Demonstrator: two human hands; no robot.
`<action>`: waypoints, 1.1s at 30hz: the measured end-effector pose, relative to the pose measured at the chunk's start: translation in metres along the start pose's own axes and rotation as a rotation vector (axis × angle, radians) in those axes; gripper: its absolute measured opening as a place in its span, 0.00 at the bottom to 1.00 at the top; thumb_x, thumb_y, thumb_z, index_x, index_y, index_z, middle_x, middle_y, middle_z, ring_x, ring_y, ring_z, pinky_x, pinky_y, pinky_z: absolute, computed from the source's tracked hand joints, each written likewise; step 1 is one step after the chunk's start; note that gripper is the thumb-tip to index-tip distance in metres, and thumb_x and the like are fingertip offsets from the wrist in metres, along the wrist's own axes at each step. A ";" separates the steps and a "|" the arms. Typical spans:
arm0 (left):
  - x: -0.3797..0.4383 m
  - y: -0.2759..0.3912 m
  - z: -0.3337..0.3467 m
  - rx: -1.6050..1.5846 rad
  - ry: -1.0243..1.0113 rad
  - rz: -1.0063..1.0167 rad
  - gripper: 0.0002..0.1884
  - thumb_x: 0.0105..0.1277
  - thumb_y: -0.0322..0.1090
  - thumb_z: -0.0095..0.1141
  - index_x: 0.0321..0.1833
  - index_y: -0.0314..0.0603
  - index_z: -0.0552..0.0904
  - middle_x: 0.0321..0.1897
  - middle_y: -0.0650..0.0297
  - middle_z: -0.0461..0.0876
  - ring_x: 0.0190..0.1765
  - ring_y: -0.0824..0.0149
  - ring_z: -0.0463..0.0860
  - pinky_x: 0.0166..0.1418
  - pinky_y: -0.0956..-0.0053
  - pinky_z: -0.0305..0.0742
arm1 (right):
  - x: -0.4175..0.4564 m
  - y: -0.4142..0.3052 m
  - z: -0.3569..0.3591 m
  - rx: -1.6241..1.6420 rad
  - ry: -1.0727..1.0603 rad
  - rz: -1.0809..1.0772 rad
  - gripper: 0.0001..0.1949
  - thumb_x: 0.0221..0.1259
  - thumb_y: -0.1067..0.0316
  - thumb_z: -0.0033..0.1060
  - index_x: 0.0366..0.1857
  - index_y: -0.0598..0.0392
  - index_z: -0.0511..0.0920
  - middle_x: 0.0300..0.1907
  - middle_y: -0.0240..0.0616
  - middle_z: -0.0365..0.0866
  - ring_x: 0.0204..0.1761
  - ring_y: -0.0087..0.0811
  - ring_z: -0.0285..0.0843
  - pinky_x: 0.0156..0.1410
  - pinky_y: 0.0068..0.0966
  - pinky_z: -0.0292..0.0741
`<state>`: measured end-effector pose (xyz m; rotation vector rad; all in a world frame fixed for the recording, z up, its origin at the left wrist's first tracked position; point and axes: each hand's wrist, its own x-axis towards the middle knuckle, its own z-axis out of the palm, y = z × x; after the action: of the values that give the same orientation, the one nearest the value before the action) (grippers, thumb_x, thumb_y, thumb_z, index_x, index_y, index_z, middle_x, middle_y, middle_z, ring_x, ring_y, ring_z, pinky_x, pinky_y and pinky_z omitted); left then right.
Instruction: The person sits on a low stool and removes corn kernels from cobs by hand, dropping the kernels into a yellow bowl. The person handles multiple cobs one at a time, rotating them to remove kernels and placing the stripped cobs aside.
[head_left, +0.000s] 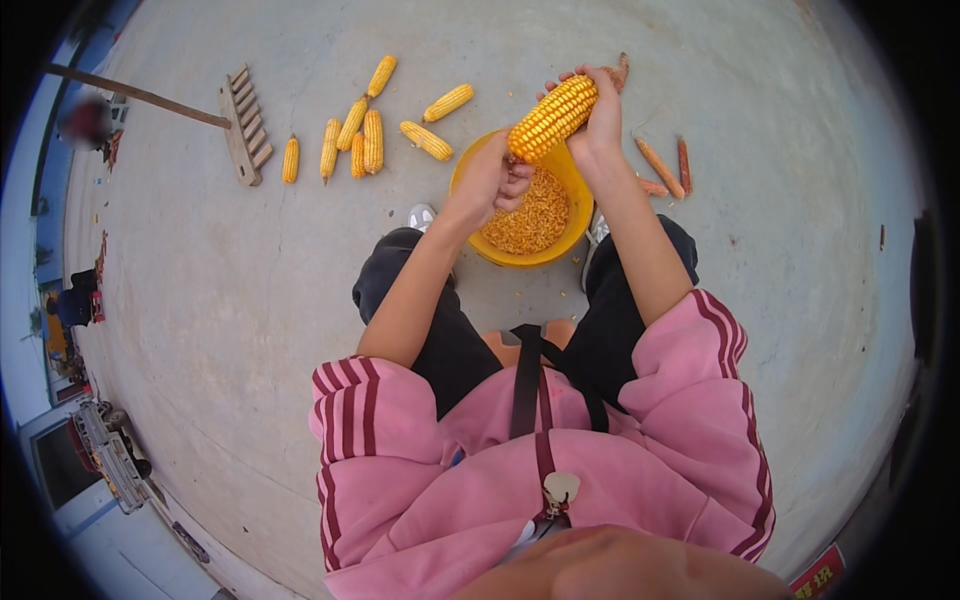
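Observation:
An ear of yellow corn (553, 120) is held slanted between my two hands, above a yellow basin (586, 196). My right hand (600, 112) wraps around the upper part of the ear. My left hand (491, 180) is at the lower end, its fingers curled against the tip; some of them are hidden behind the ear. Loose corn kernels (531, 217) cover the bottom of the basin, which stands on the floor between my feet.
Several whole corn ears (373, 141) lie on the concrete floor (225, 300) at the left, near a wooden rake (244, 127). Stripped cobs (660, 169) lie at the right. Far left are a blurred person (86, 120) and a parked cargo vehicle (109, 454).

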<state>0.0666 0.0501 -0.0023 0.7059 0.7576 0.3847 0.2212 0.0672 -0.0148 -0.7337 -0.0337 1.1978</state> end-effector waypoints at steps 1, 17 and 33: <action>0.001 -0.003 0.001 0.101 0.050 0.100 0.11 0.64 0.41 0.30 0.44 0.50 0.66 0.23 0.70 0.60 0.17 0.81 0.53 0.16 0.86 0.46 | 0.001 -0.001 0.000 0.016 0.025 0.039 0.08 0.56 0.63 0.52 0.32 0.52 0.66 0.30 0.39 0.72 0.33 0.39 0.74 0.43 0.39 0.74; -0.006 -0.003 0.013 -0.095 -0.096 0.170 0.20 0.69 0.53 0.40 0.57 0.50 0.65 0.27 0.72 0.60 0.18 0.83 0.53 0.16 0.91 0.47 | 0.011 -0.004 -0.013 0.206 0.104 0.094 0.09 0.55 0.63 0.50 0.32 0.56 0.66 0.29 0.38 0.71 0.35 0.37 0.72 0.50 0.39 0.71; -0.004 -0.003 0.014 -0.144 -0.086 0.277 0.14 0.70 0.44 0.35 0.56 0.53 0.64 0.29 0.73 0.62 0.19 0.79 0.57 0.16 0.87 0.47 | 0.011 -0.001 -0.007 0.252 0.137 0.087 0.11 0.57 0.61 0.48 0.36 0.55 0.64 0.30 0.39 0.70 0.36 0.38 0.71 0.49 0.41 0.72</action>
<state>0.0742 0.0398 0.0051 0.6884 0.5452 0.6504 0.2290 0.0728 -0.0230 -0.5978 0.2612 1.2059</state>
